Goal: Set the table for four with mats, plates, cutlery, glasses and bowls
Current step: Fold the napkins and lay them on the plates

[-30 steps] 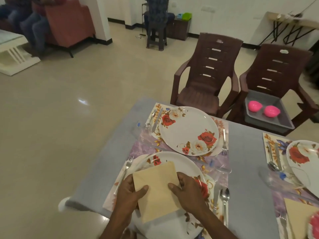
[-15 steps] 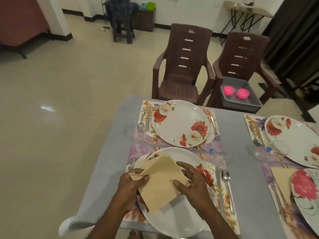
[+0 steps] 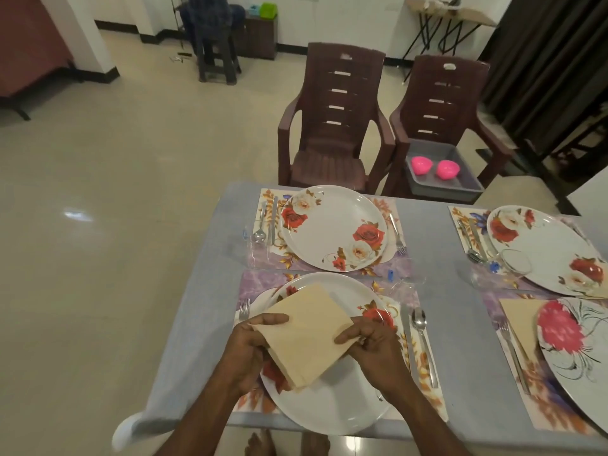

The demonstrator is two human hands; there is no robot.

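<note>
While no readable writing or brand shows on any item, both hands grip a folded beige napkin [image 3: 307, 330] above the near plate [image 3: 329, 399]: left hand [image 3: 248, 353] pinches its left corner, right hand [image 3: 371, 343] its right corner, fingers curled. Versus half a second ago, the napkin is lifted slightly higher and looks flatter; the far plate [image 3: 332, 227] is unchanged.
</note>
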